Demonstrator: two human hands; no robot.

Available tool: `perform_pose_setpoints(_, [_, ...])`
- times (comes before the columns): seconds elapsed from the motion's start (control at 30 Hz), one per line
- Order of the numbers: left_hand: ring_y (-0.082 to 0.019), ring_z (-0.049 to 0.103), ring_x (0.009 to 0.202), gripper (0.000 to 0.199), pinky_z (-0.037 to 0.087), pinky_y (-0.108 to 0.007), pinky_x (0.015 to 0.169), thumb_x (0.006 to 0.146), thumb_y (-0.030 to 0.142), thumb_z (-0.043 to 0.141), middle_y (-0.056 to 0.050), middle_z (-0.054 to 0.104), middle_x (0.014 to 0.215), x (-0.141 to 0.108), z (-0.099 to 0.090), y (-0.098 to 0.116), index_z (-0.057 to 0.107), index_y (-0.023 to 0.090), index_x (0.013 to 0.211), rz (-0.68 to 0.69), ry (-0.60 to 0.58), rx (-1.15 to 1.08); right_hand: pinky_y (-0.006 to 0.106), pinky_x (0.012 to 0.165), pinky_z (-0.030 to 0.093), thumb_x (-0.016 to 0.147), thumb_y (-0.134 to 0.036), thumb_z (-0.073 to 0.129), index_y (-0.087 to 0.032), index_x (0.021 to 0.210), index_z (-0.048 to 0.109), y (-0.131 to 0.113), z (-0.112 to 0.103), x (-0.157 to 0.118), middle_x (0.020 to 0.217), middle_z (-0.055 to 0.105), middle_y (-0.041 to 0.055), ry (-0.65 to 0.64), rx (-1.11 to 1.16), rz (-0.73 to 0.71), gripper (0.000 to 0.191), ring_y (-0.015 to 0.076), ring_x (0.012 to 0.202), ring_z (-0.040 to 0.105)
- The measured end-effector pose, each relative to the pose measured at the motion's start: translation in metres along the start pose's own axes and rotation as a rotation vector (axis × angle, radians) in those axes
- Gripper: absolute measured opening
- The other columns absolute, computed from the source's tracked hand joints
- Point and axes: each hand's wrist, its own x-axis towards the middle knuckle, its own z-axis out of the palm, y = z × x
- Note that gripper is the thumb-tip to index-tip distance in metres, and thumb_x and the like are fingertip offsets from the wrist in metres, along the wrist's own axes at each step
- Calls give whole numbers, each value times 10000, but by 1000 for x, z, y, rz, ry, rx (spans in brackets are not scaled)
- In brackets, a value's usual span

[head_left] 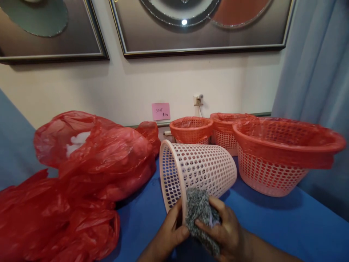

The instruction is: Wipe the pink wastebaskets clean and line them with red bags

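Observation:
A pale pink perforated plastic basket [209,163] lies on its side on the blue table, its open mouth toward the left. My left hand [173,233] grips its rim at the lower edge, the thumb outside and the fingers at the inner side. In my right hand [226,229] is a grey speckled cloth [200,211], bunched up and pressed against the basket's outer wall just by the rim. The fingers of the right hand are closed around the cloth, which hides part of the basket.
Full red plastic bags [109,160] fill the left side, one with something white inside. Behind and to the right stand baskets lined with red bags, among them a large one [272,171]. A pink note [160,111] and a socket [198,100] are on the wall. Blue table surface [308,225] shows at right.

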Motion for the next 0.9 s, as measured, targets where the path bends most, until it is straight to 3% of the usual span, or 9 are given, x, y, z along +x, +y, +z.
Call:
perform_pose_setpoints(0.13, [-414, 573, 1421, 875, 425, -569, 1222, 842, 693, 776, -172, 610, 1554, 1, 4, 8, 554, 227, 1548, -19, 21, 130, 425, 931, 651, 856, -221, 704, -310, 1429, 633, 9, 1, 0, 1599, 450, 129, 94, -61, 73, 584, 305, 1256, 682])
perform_pose_setpoints(0.27, [-351, 514, 1486, 604, 332, -552, 1288, 1014, 575, 602, -123, 611, 1569, 4, 12, 26, 587, 251, 1524, 0, 118, 403, 549, 1069, 569, 907, -260, 668, -285, 1403, 633, 49, -12, 4, 1432, 574, 139, 272, -210, 540, 498, 332, 1298, 641])
perform_pose_setpoints(0.33, [-337, 507, 1489, 548, 330, -545, 1291, 1038, 474, 583, -115, 610, 1570, 5, 13, 30, 571, 255, 1540, 14, 95, 552, 569, 1108, 532, 927, -343, 658, -253, 1414, 616, 73, -18, 5, 1343, 624, 127, 374, -193, 785, 498, 318, 1247, 658])
perform_pose_setpoints(0.4, [-332, 542, 1453, 579, 360, -539, 1276, 1002, 339, 623, -110, 612, 1567, 7, 13, 30, 536, 262, 1569, 17, 40, 684, 567, 1112, 525, 927, -396, 650, -230, 1407, 614, 88, -20, 5, 1276, 654, 114, 426, -151, 902, 510, 306, 1201, 670])
perform_pose_setpoints(0.5, [-330, 566, 1422, 707, 386, -527, 1265, 892, 155, 653, -79, 606, 1574, 10, 15, 28, 528, 296, 1574, 25, 7, 820, 561, 1106, 532, 931, -343, 650, -246, 1425, 600, 75, -17, 3, 1326, 630, 126, 331, -150, 777, 506, 322, 1267, 645])
perform_pose_setpoints(0.63, [-321, 595, 1370, 662, 438, -484, 1229, 877, 112, 635, -73, 646, 1523, 14, 19, 30, 608, 299, 1511, 23, -64, 834, 486, 1020, 608, 881, -245, 680, -298, 1506, 530, 20, -10, 0, 1571, 439, 143, 68, -40, 239, 645, 343, 1358, 603])
perform_pose_setpoints(0.7, [-314, 621, 1314, 646, 469, -471, 1196, 859, 103, 651, -80, 667, 1486, 15, 20, 33, 641, 285, 1479, -2, -82, 825, 459, 976, 634, 860, -244, 689, -297, 1506, 529, 7, -8, 0, 1607, 385, 141, 20, 20, 102, 667, 343, 1354, 605])
perform_pose_setpoints(0.77, [-301, 631, 1276, 646, 478, -473, 1183, 852, 83, 629, -78, 688, 1445, 15, 20, 33, 645, 278, 1468, -13, -75, 807, 480, 992, 626, 877, -248, 686, -300, 1481, 548, 15, -8, -1, 1567, 432, 141, 72, -23, 199, 621, 340, 1347, 607])
perform_pose_setpoints(0.9, [-288, 605, 1295, 638, 414, -495, 1234, 838, 25, 539, -54, 696, 1400, 14, 17, 29, 681, 286, 1403, 1, -56, 801, 606, 1090, 540, 946, -364, 661, -263, 1440, 580, 67, -13, -2, 1377, 610, 142, 304, -144, 763, 511, 345, 1287, 639])
